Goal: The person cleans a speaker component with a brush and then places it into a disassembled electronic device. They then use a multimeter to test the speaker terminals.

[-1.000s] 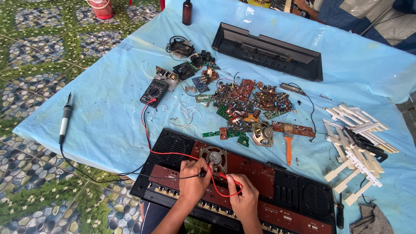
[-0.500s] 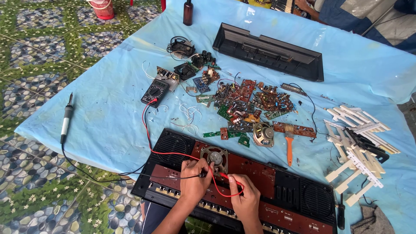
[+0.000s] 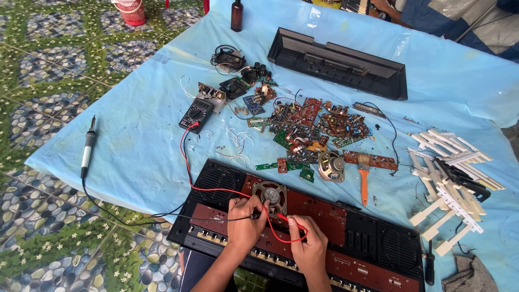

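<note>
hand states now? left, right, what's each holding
Left hand: closed on the black probe, tip at the small speaker.
Right hand: closed on the red probe and its red lead.

I see the opened keyboard (image 3: pixel 346 227) at six o'clock, circuit boards (image 3: pixel 319 127) behind it, multimeter (image 3: pixel 195 114) at ten, loose keys (image 3: pixel 451 178) at three.

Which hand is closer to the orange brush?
The right hand. It rests on the opened keyboard's red board, below and a little left of the orange brush. The left hand is farther left, beside the small round speaker, holding a black probe.
</note>
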